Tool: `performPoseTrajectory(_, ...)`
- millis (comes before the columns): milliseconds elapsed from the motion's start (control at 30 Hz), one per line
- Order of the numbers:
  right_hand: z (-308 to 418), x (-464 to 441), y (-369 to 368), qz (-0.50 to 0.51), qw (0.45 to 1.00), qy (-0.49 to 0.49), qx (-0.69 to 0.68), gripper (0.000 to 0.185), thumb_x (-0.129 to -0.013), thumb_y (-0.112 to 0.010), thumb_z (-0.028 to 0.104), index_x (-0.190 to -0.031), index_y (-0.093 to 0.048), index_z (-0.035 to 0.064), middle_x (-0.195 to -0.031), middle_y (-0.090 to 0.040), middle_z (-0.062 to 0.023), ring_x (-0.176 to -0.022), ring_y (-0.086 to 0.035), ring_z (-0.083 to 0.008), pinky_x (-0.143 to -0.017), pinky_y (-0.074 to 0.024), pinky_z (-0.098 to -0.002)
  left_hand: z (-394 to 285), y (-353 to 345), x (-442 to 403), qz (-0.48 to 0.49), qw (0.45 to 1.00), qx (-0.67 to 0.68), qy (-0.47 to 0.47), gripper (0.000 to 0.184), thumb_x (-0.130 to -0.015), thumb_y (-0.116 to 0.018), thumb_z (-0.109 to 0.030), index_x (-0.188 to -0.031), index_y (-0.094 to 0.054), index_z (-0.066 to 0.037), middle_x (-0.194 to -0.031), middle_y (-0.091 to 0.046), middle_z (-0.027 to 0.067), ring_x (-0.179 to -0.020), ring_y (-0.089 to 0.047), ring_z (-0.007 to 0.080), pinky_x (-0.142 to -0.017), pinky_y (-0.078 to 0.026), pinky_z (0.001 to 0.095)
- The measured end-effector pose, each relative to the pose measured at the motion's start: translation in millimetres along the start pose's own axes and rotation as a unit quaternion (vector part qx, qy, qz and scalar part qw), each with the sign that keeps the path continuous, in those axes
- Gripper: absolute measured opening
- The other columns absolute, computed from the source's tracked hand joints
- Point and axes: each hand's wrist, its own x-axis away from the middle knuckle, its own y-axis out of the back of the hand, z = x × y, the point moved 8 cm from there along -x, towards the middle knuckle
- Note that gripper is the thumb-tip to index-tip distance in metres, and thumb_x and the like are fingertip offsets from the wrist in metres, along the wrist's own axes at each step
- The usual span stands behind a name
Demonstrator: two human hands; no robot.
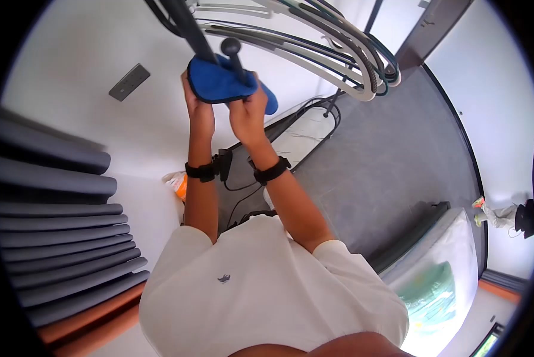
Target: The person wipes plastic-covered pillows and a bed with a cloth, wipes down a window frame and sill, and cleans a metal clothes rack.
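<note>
A blue cloth [219, 83] with dark edging is held up in front of me. It lies against a black metal rack post [189, 30], near a short peg with a ball end [231, 47]. My left hand [197, 102] is closed on the cloth's left side, its fingers partly hidden behind it. On the other side, my right hand [249, 110] grips the cloth, and a loose blue end hangs past its outer edge. Both wrists wear black straps.
Several hangers [362, 65] hang bunched at the upper right. A mirror with a dark frame [305, 134] stands beyond my right arm. Grey curtains [59, 214] line the left. A plastic-covered mattress [439, 285] is at the lower right. A wall switch panel [129, 82] is at the upper left.
</note>
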Motion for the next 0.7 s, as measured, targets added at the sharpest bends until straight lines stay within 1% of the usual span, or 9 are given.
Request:
performPoseTrajectory(33,1,1,0,0.009,1.0,0.006,-0.01,0.019,-0.087,-0.056,0.005,-0.103,-0.057,-0.0048,-0.086,-0.058,-0.0078,-0.076,-0.053,-0.012,-0.067,-0.0454,-0.0259,16,3,7,0.001,1.0,0.001,0.002,0.043,-0.098,-0.053,-0.021,-0.134,-0.042,0.001,-0.129,-0.053,0.0096,-0.115,-0.055,0.0179,-0.103,-0.042,0.0339)
performPoseTrajectory(100,-2,-6,14,0.033,0.999,0.027,0.017,0.019,-0.087,-0.055,0.006,-0.103,-0.057,-0.0046,-0.084,-0.058,-0.0069,-0.075,-0.052,-0.0113,-0.066,-0.0451,-0.0253,83,1,24,0.011,0.979,0.128,0.156,0.047,-0.101,-0.047,-0.028,-0.138,-0.04,0.0,-0.135,-0.048,0.0081,-0.12,-0.049,0.0166,-0.104,-0.038,0.0328)
performPoseTrajectory(233,0,-8,47,0.085,0.996,-0.014,-0.006,0.019,-0.089,-0.052,0.008,-0.104,-0.056,-0.0039,-0.079,-0.057,-0.0041,-0.073,-0.052,-0.0098,-0.065,-0.0452,-0.0251,98,-31,48,0.041,0.981,0.058,0.181,0.048,-0.103,-0.043,-0.035,-0.134,-0.047,0.001,-0.132,-0.051,0.0073,-0.12,-0.047,0.0148,-0.104,-0.036,0.0318)
performPoseTrajectory(267,3,-6,51,0.084,0.996,-0.014,-0.005,0.021,-0.091,-0.05,0.009,-0.106,-0.056,-0.0038,-0.078,-0.057,-0.0032,-0.073,-0.052,-0.0088,-0.067,-0.0461,-0.0251,105,-26,49,0.034,0.986,0.022,0.164,0.049,-0.1,-0.052,-0.033,-0.134,-0.046,0.001,-0.13,-0.053,0.009,-0.116,-0.054,0.0166,-0.101,-0.043,0.0332)
performPoseTrajectory(300,11,-8,61,0.055,0.998,-0.013,-0.022,0.02,-0.086,-0.058,0.015,-0.096,-0.052,-0.0018,-0.079,-0.051,-0.015,-0.065,-0.051,-0.027,-0.062,-0.0445,-0.0318,104,-31,54,0.035,0.985,0.019,0.169,0.049,-0.1,-0.052,-0.033,-0.134,-0.046,0.001,-0.13,-0.053,0.009,-0.116,-0.054,0.0166,-0.101,-0.043,0.0332)
performPoseTrajectory(400,19,-2,75,0.039,0.998,-0.005,-0.04,0.015,-0.086,-0.055,0.01,-0.096,-0.053,-0.002,-0.08,-0.054,-0.0092,-0.069,-0.053,-0.0172,-0.063,-0.0448,-0.0301,84,-64,63,0.14,0.957,-0.154,0.202,0.038,-0.102,-0.049,-0.028,-0.129,-0.049,-0.001,-0.124,-0.053,0.0063,-0.111,-0.05,0.0142,-0.097,-0.042,0.0311)
performPoseTrajectory(500,35,14,96,-0.013,0.995,-0.071,-0.063,0.012,-0.087,-0.052,0.005,-0.095,-0.055,-0.0019,-0.083,-0.057,-0.0039,-0.075,-0.052,-0.0108,-0.065,-0.0457,-0.0283,75,-93,79,0.18,0.969,-0.101,0.133,0.032,-0.097,-0.056,-0.018,-0.122,-0.053,0.0,-0.114,-0.058,0.0053,-0.108,-0.052,0.0137,-0.093,-0.045,0.0291)
performPoseTrajectory(633,39,28,112,0.001,1.0,-0.002,-0.007,0.017,-0.092,-0.052,0.009,-0.102,-0.059,-0.0041,-0.099,-0.062,-0.0062,-0.086,-0.057,-0.0112,-0.078,-0.0468,-0.0256,71,-115,98,0.179,0.94,0.085,0.277,0.034,-0.097,-0.052,-0.021,-0.118,-0.054,0.004,-0.11,-0.062,0.0079,-0.101,-0.058,0.0126,-0.088,-0.048,0.0283)
performPoseTrajectory(700,43,34,122,-0.067,0.988,0.021,0.135,0.018,-0.092,-0.053,0.011,-0.101,-0.059,-0.0041,-0.1,-0.062,-0.0077,-0.089,-0.057,-0.014,-0.081,-0.0466,-0.0272,73,-119,102,0.183,0.945,0.109,0.248,0.032,-0.097,-0.048,-0.019,-0.116,-0.056,0.005,-0.108,-0.064,0.0089,-0.098,-0.059,0.0128,-0.086,-0.049,0.0286)
